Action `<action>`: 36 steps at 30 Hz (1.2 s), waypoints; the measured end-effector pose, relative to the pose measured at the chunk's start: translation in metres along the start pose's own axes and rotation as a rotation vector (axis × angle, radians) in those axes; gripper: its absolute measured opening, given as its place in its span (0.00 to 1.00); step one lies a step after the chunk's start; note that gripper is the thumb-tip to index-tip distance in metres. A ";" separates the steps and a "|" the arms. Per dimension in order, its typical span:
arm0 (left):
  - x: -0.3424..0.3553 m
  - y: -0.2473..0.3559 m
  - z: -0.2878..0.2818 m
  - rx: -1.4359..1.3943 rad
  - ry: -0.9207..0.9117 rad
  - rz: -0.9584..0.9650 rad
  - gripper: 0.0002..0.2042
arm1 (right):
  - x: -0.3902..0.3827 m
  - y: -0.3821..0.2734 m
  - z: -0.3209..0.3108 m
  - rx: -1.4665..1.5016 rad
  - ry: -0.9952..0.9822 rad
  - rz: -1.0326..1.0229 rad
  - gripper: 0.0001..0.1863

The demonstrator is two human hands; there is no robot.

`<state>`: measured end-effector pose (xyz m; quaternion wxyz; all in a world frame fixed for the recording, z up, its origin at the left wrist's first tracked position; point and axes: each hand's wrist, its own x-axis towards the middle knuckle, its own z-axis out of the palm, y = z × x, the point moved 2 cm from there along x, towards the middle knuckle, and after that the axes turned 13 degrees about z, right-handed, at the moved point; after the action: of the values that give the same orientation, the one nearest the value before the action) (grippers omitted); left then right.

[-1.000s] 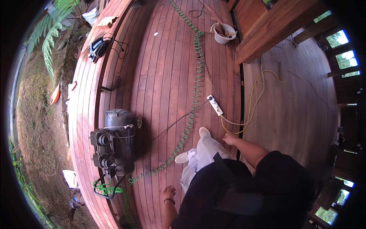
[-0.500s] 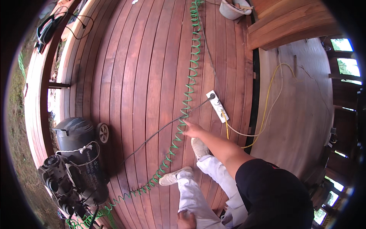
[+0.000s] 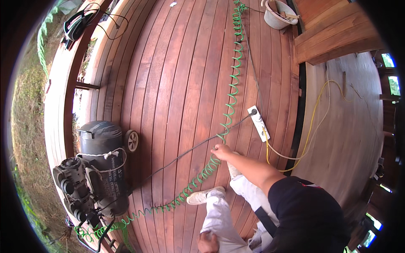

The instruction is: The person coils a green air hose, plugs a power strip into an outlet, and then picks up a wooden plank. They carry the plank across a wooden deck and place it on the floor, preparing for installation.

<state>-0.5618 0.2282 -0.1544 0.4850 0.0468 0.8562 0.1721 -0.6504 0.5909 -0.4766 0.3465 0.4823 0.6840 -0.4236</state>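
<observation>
Head view, right hand [image 3: 220,149] grip on green coiled hose [image 3: 230,101]

You're looking at a deck [image 3: 177,84] of reddish wood planks with a faint sheen — smooth, grooved between boards. The green coiled hose [image 3: 230,105] looks like glossy plastic. The compressor tank [image 3: 103,143] is matt dark metal; the power strip [image 3: 258,122] — white plastic.

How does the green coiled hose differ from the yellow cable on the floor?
The green coiled hose is a tight spiral; the yellow cable is smooth, in loose curves. The hose crosses the reddish deck to the compressor; the cable lies on paler boards and meets the white power strip.
</observation>
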 end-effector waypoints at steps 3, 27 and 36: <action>-0.005 -0.022 0.023 0.023 0.069 0.017 0.17 | -0.154 -0.044 -0.022 0.251 -0.192 -0.289 0.16; -0.172 0.242 -0.296 -0.768 -0.555 0.883 0.38 | -0.729 -0.202 -0.295 0.478 -0.685 -0.859 0.10; -0.166 0.099 -0.331 -0.522 -0.041 0.777 0.36 | -0.778 -0.355 -0.347 1.088 -0.712 -1.090 0.15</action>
<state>-0.7634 0.1972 0.1704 0.3969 0.2438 0.6934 0.5498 -0.7823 0.5611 0.4361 0.0082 0.0224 0.3718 -0.9280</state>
